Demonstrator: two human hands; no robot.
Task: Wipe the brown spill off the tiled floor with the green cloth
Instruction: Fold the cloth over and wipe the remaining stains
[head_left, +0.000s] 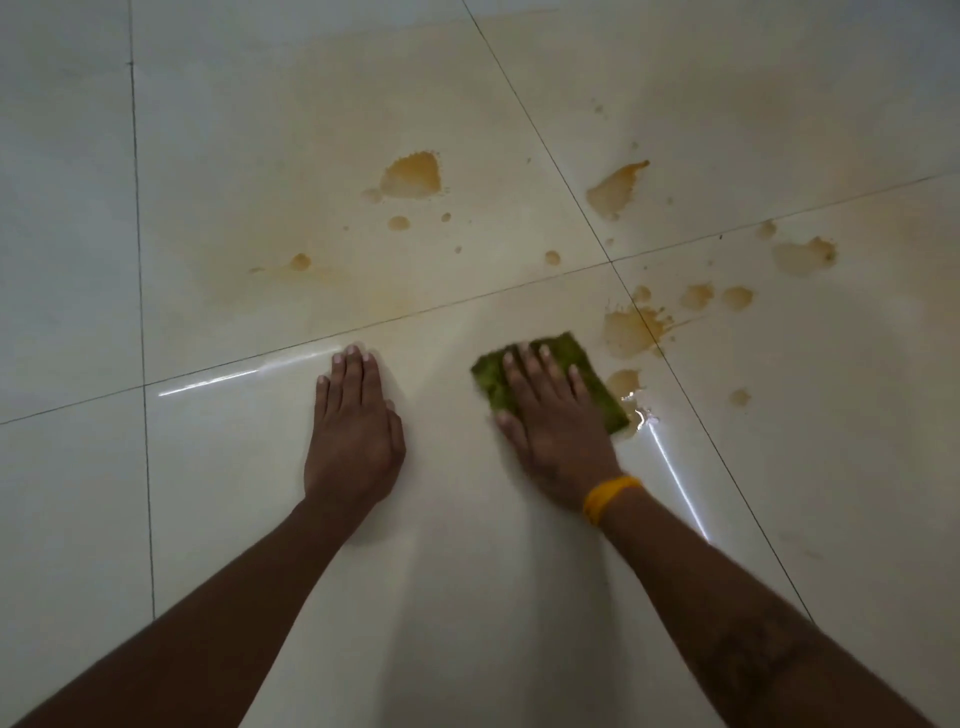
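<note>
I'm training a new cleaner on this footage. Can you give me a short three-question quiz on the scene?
1. True or false: the left hand presses the folded green cloth.
2. Which wrist wears the yellow band?
3. Brown spill patches still on the glossy cream tiled floor lie: A) only behind the hands, B) ahead and to the right of the cloth.

Key: 1 false, the right hand presses it; 2 right; 3 B.
</note>
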